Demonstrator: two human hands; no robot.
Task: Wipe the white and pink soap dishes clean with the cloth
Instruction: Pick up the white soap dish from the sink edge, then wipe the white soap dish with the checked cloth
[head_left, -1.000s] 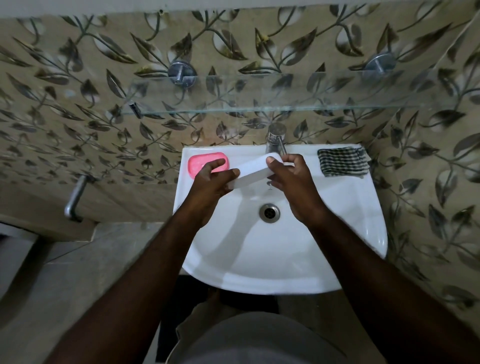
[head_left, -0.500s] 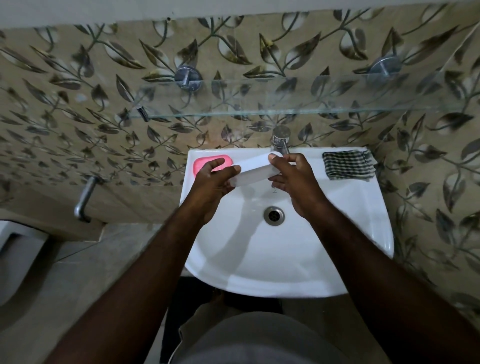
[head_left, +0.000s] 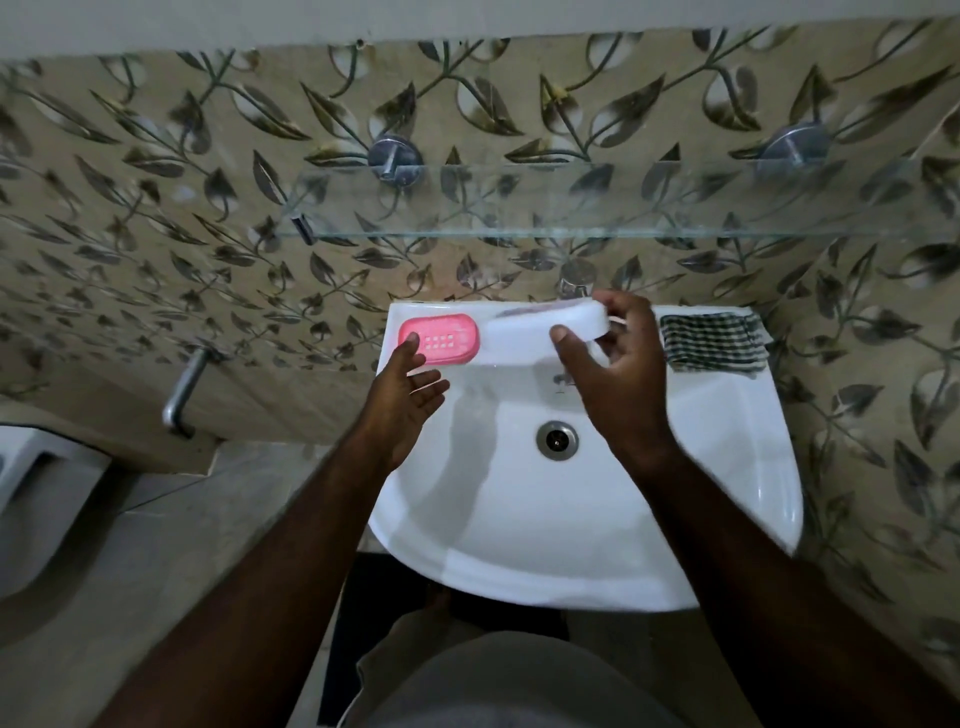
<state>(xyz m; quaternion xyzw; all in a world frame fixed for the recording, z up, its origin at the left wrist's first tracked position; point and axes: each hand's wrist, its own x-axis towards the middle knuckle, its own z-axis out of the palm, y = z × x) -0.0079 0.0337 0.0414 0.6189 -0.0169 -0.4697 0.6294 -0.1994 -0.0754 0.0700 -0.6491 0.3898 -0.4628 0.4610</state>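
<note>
Head view: right hand fingers grip the white soap dish above the sink, left hand open beside the pink soap dish (cloth folded, untouched; wiping apparently unstarted).

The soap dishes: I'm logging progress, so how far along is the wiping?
Nothing looks wiped yet. The folded checked cloth lies untouched on the sink rim. In hand: the right hand holds the white soap dish above the basin; the left hand is open, empty. Left: both dishes, including the pink soap dish on the rim.
</note>
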